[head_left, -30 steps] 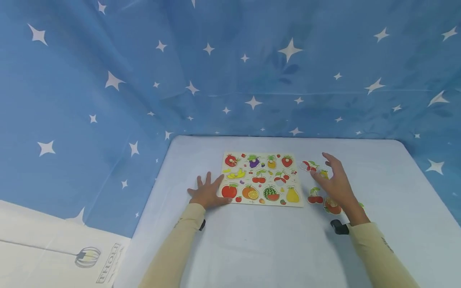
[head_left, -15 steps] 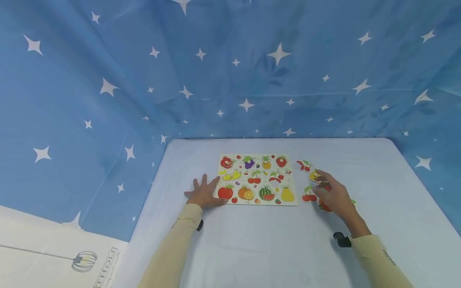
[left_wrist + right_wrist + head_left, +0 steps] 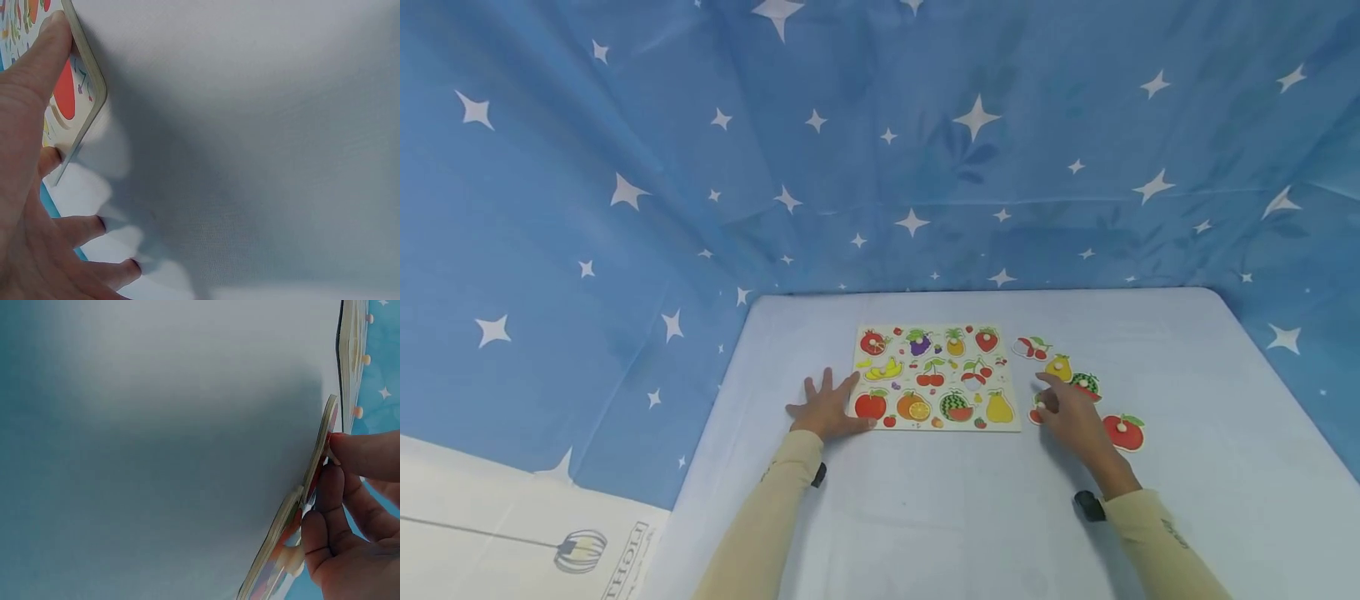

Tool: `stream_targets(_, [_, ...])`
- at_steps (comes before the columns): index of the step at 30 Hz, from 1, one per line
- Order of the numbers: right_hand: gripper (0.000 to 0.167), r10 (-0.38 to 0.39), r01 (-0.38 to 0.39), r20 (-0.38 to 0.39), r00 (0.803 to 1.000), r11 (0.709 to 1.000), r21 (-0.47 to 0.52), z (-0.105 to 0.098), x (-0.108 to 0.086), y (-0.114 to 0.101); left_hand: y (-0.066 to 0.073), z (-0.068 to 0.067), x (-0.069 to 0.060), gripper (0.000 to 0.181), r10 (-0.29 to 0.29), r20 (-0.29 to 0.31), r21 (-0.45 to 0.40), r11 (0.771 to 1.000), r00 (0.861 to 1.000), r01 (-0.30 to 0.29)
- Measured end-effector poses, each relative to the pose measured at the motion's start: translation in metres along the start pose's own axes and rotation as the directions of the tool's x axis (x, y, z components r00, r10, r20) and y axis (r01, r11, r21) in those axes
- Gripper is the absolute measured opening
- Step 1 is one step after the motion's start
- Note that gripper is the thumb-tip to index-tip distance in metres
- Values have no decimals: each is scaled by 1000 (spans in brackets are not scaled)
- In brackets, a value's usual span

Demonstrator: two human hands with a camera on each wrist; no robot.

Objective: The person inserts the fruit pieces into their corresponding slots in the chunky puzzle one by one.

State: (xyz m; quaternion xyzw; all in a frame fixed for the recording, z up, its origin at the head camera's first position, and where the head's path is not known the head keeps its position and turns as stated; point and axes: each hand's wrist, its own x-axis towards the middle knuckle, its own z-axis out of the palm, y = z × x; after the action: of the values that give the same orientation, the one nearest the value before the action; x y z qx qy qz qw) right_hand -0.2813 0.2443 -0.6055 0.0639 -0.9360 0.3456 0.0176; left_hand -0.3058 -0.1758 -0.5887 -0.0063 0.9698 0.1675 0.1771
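Note:
A fruit puzzle board [image 3: 940, 400] lies flat on the table. My left hand [image 3: 827, 408] is spread at its left edge; in the left wrist view the thumb [image 3: 53, 44] rests on the board's border. Just right of the board, my right hand [image 3: 1071, 417] pinches a cherry puzzle piece [image 3: 1036, 410] by its knob, the thumb [image 3: 369, 453] and a fingertip meeting there. That piece stands nearly edge-on in the right wrist view, mostly covered in the head view. A second knobbed piece [image 3: 272, 550] sits close under the curled fingers.
Around the right hand lie a red-and-white fruit piece [image 3: 1032, 347], a pear piece [image 3: 1058, 367], a watermelon piece [image 3: 1086, 385] and an apple piece [image 3: 1123, 432]. A blue starred curtain [image 3: 970, 208] hangs behind the white table [image 3: 925, 517].
My right hand has come down over the loose pieces and moved left to the cherry piece, now pinching its knob. The left hand stays at the board. The head view has shifted slightly.

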Motion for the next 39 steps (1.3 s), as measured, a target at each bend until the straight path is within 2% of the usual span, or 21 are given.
stream_targets(3, [58, 12, -12, -3, 1000, 1000, -22, 3, 3, -1, -1, 0, -1, 103, -2, -5, -3, 1000, 1000, 2])
stream_targets(10, [63, 37, -37, 15, 999, 999, -1, 6, 7, -1, -3, -2, -5, 102, -9, -9, -14, 1000, 1000, 9])
stream_targets(19, [69, 53, -53, -2, 999, 999, 2, 5, 14, -3, -4, -1, -3, 101, -8, -8, -20, 1000, 1000, 8])
stream_targets(26, [69, 65, -65, -19, 998, 998, 20, 6, 28, -22, 0, -5, -5, 99, -11, -16, -37, 999, 1000, 10])
stream_targets(35, [68, 64, -66, 37, 997, 996, 59, 23, 45, -46, 3, -6, -8, 99, -1, -18, -21, 1000, 1000, 0])
stream_targets(39, [66, 17, -20, 39, 999, 997, 81, 30, 53, -55, 4, -4, -8, 98, 0, -29, -12, 1000, 1000, 0])
